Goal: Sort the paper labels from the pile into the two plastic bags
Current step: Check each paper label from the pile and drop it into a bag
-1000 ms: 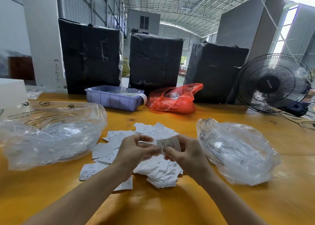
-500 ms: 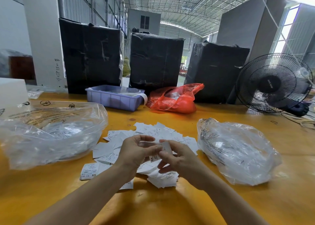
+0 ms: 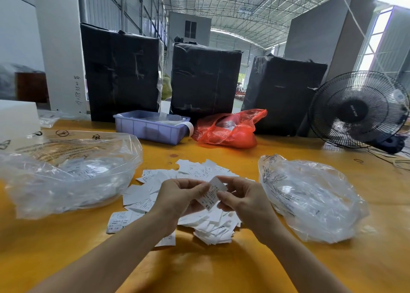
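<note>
White paper label pinched between my left hand and right hand, above the pile.

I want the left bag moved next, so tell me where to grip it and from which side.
Grip the left bag at its open rim, near the printed flap at the back, coming from above. The body is slack and bulges around the labels inside it, so a low grip would probably slip or spill them. Both hands are busy: the left hand and right hand pinch a label.
</note>
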`<state>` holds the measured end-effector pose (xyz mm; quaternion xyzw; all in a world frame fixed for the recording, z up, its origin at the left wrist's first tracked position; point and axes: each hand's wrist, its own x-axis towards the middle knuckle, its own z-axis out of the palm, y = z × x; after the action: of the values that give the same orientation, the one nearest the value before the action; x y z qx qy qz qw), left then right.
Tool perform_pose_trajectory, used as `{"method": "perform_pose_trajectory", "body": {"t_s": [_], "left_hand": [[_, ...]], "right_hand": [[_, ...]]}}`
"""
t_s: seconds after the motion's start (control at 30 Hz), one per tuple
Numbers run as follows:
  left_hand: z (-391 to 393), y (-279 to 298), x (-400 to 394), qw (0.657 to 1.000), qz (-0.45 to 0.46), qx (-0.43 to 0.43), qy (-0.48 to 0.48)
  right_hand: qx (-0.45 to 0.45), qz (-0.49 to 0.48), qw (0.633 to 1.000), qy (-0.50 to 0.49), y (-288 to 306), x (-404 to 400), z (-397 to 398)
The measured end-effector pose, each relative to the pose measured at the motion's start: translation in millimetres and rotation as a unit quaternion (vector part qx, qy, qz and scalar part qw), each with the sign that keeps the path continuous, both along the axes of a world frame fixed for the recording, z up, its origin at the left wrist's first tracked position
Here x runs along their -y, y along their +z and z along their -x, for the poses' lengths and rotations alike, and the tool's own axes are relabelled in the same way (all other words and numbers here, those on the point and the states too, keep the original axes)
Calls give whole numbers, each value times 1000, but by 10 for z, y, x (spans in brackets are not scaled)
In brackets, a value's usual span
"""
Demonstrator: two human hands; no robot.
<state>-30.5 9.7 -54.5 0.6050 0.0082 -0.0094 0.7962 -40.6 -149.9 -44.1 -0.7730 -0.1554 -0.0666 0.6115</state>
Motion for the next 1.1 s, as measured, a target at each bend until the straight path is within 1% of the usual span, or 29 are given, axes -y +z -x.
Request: {"method": "perform_pose_trajectory", "body": {"t_s": [0.13, 0.23, 0.3, 0.4, 0.47, 0.53, 0.6, 0.7, 0.83, 0.9, 0.97, 1.1], "left_hand": [[1, -12, 18, 998, 43, -35, 19], [10, 0, 25, 997, 38, -38, 51], [14, 2, 33, 997, 35, -34, 65], [14, -8, 56, 995, 46, -36, 78], [30, -9, 75, 994, 58, -41, 82], [44, -1, 87, 993, 66, -44, 84], [62, 13, 98, 993, 76, -42, 83], [72, 28, 110, 993, 80, -42, 70], [73, 38, 91, 997, 52, -58, -5], [59, 22, 70, 999, -3, -46, -27], [46, 13, 46, 997, -53, -33, -38], [25, -1, 8, 993, -77, -65, -59]], "right_hand": [[7, -6, 1000, -7, -1, -20, 18], [8, 18, 1000, -15, -14, -14, 18], [-4, 36, 999, 3, -25, -28, 28], [-22, 55, 996, 60, -35, -64, 43], [6, 102, 992, 78, -46, -78, 48], [31, 121, 988, 88, -61, -89, 53], [42, 90, 991, 84, -67, -96, 53], [28, 3, 998, 51, -34, -70, 43], [-4, -55, 998, -7, 9, 16, -3], [-16, -67, 997, -38, 29, 59, -28], [-29, -67, 996, -49, 40, 94, -55], [-49, -64, 996, -43, 22, 108, -69]]}}
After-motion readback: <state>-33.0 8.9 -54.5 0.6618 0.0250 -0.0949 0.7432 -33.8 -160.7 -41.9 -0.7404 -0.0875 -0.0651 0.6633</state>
